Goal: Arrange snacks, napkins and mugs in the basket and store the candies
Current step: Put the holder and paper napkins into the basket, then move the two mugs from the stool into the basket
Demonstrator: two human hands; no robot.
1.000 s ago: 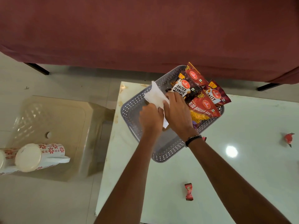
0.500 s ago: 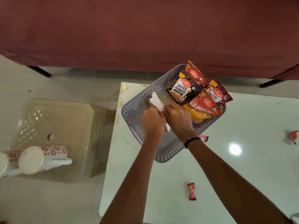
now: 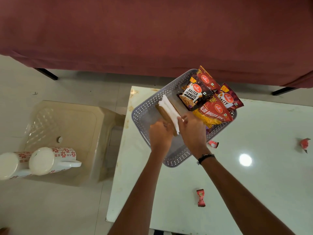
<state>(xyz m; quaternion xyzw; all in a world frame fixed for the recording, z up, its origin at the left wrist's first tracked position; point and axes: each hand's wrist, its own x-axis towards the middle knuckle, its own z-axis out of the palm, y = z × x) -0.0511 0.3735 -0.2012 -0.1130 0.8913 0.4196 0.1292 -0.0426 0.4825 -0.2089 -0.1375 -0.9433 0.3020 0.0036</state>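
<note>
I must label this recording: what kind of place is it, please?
Probably a room in a home: a maroon-covered bed or sofa, a low white table carrying a basket of snack packets, and a plastic stool holding mugs.

A grey basket (image 3: 145, 114) with a lattice of small white cut-outs is seen on a pale, glossy table (image 3: 254, 184). Inside the basket, white napkins (image 3: 169, 107) are set in a brown holder (image 3: 163, 112). At the basket's far right end, dark maroon and red snack packets (image 3: 218, 102) are shown (one carries yellow, another white lettering on black). Red candy wrappers (image 3: 200, 198) are scattered on the table right of the basket. Left of the basket, white mugs (image 3: 50, 160) patterned with red flowers lie on a beige stool (image 3: 71, 126).
</note>
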